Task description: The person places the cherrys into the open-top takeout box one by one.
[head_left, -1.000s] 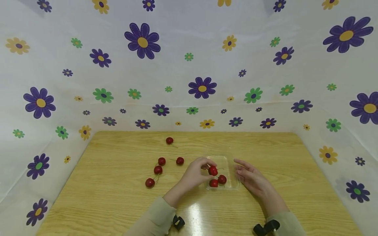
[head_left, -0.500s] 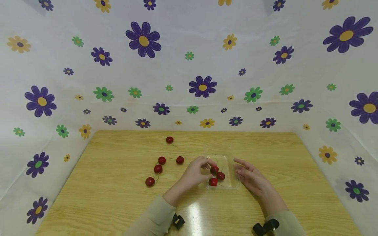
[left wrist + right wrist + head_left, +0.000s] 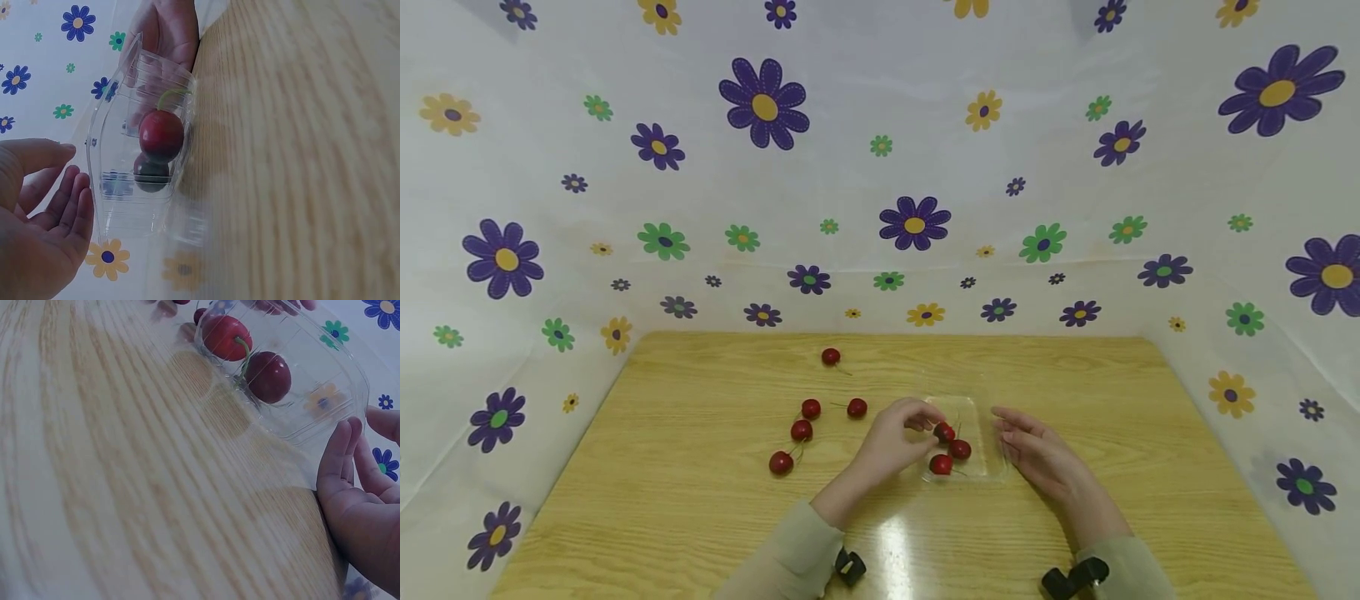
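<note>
A clear plastic container stands on the table with three dark red cherries in it, close to its left side. Over the left rim my left hand hovers, thumb and fingers apart. The left wrist view shows nothing between the fingers of that left hand, and a green-stemmed cherry behind the clear wall. At the container's right side my right hand has its fingers extended. Seen from the right wrist, the fingertips of this right hand are at the rim; whether they touch it I cannot tell.
Several loose cherries with thin stems lie on the wooden table left of the container. One cherry lies farther back. A white flower-patterned cloth stands behind the table and along both sides.
One second ago a cherry was at my left fingertips; it now sits in the container, apart from them. The cherries inside have shifted slightly. My right hand has stayed nearly still.
</note>
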### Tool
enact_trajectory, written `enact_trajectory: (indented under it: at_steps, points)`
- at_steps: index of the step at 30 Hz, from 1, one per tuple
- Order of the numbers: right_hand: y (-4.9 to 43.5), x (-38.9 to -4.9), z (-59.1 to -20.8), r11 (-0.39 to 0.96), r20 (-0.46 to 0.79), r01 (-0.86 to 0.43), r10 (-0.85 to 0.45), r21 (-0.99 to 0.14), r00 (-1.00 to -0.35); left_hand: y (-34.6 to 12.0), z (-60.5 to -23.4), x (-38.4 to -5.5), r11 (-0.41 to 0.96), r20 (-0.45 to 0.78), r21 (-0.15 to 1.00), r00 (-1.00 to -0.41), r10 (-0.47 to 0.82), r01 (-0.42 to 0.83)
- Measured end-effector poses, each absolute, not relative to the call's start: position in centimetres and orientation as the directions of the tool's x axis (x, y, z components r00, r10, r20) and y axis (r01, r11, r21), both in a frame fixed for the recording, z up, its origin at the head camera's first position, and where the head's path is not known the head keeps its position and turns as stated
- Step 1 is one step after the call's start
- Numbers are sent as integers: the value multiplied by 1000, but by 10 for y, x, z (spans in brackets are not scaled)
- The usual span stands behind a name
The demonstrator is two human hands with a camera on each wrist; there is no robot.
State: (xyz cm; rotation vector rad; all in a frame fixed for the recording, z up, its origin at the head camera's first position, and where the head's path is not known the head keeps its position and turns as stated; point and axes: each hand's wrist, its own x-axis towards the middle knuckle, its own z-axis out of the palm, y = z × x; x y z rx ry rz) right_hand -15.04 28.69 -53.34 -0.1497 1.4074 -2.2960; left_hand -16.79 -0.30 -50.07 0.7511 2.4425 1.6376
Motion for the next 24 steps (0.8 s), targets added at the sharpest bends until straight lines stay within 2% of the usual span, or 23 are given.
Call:
enact_trajectory:
  at_steps: [9,24]
  points:
    - [288,-149,-535,-409,-112,308,-436,-859,-893,-18,-500,-168,305,208,880,-872,443,365]
    - [287,-150,-533,-375,-148,323,-425,-869,-893,-59,-507,-163,362,172,882,-922,347,301]
